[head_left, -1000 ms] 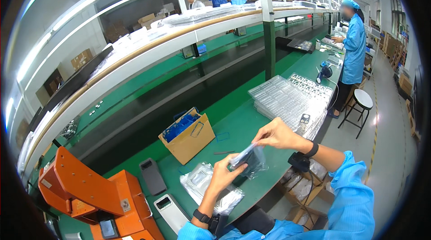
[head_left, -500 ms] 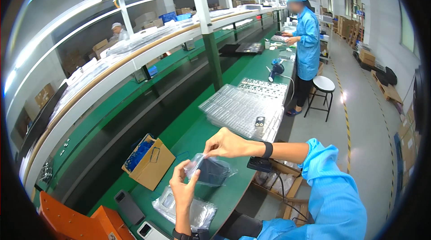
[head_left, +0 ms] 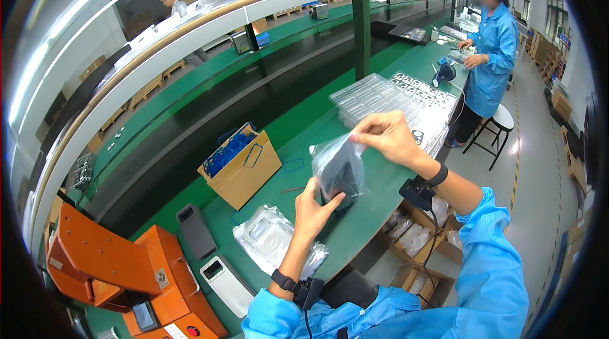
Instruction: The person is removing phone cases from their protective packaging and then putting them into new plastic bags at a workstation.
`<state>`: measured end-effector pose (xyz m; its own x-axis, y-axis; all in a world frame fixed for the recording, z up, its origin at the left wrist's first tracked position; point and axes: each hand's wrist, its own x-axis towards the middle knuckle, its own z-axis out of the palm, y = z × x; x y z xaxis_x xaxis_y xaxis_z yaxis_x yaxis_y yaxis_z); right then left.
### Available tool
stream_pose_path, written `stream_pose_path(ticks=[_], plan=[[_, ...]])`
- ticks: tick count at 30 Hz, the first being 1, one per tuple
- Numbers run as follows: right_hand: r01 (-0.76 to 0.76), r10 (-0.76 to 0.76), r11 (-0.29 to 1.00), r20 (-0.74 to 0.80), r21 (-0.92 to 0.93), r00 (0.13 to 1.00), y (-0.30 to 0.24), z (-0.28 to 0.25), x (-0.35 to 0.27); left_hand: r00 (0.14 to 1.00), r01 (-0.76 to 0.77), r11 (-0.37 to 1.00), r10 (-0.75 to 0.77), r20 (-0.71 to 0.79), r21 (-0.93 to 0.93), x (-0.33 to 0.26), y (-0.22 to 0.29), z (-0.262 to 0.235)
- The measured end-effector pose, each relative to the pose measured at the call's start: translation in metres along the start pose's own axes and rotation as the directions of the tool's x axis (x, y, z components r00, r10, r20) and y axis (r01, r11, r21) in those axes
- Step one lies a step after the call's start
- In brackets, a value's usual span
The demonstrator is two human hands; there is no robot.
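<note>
A clear plastic bag [head_left: 331, 156] with a dark flat piece inside is held up over the green bench [head_left: 298, 177]. My right hand [head_left: 388, 138] pinches its top edge between thumb and fingers. Lower down, my left hand [head_left: 313, 211] grips the bag's side, thumb across the front. Just below the left hand lies a pile of clear bags [head_left: 269, 232], the top one with a pale frame-shaped part showing through. Left of the pile are a dark grey housing [head_left: 196, 232] and a white housing [head_left: 227, 285], each with a dark window at one end.
A cardboard box [head_left: 244, 177] of blue frames stands beyond the pile. An orange press [head_left: 171, 263] fills the lower left. Clear trays [head_left: 371, 99] and rows of small parts [head_left: 412, 88] lie farther right, near a co-worker [head_left: 495, 53] and a stool [head_left: 503, 118].
My right hand has lifted the bag's top edge, so the bag now hangs more upright. The view has swung left, bringing more of the orange press in.
</note>
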<state>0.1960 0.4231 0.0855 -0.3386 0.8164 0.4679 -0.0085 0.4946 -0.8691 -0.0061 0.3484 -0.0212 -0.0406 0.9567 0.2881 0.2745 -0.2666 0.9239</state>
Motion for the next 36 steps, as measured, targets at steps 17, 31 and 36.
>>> stream_pose_path(ticks=[17,31,36], plan=[[0.274,-0.227,0.847,0.157,-0.455,0.961,-0.019,-0.011,0.002,0.986,-0.010,0.993,-0.009,0.166,0.114,-0.006,-0.022,0.006],[0.450,-0.347,0.787,0.300,-0.423,0.888,-0.021,-0.009,0.012,0.973,0.038,0.984,-0.076,0.217,0.175,0.002,-0.033,0.004],[0.374,-0.290,0.825,0.250,-0.424,0.924,-0.025,-0.012,0.011,0.975,-0.140,0.980,0.111,0.192,0.144,0.000,-0.034,0.007]])
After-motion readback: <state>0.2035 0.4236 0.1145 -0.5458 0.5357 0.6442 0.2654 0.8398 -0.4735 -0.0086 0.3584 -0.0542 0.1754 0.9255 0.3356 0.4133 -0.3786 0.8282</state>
